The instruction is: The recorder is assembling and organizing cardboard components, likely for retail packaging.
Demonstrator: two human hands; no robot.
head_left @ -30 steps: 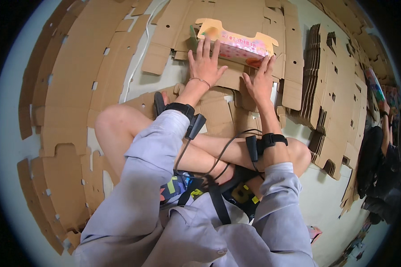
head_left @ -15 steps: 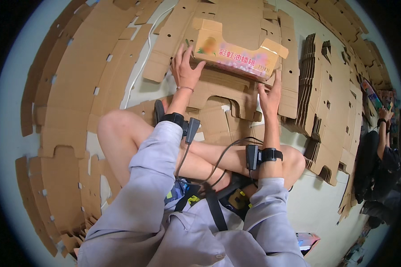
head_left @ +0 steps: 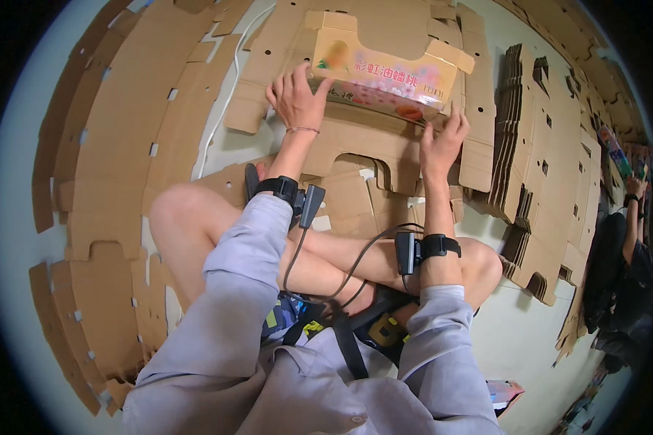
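A printed cardboard box (head_left: 384, 76) with yellow and pink panels lies at the far middle, partly folded, with a notch cut in its upright panel. At its left near corner my left hand (head_left: 296, 100) grips the edge, thumb along the fold and fingers around the side. Around the right near corner is my right hand (head_left: 442, 145), thumb below the printed strip and fingers against the side. The fingertips are partly hidden behind the cardboard. Beneath the box lies plain brown cardboard (head_left: 370, 138) with a curved cutout.
Flattened brown cardboard sheets (head_left: 116, 159) spread along the left. To the right stands a stack of cut cardboard (head_left: 544, 145). Another person's arm (head_left: 629, 225) shows at the far right. A white cable (head_left: 232, 80) runs across the floor. Black cables (head_left: 345, 286) join my wrist devices.
Both hands and the box have shifted slightly farther away. The box's lower printed strip is tilted more into view. The left hand sits a little farther left.
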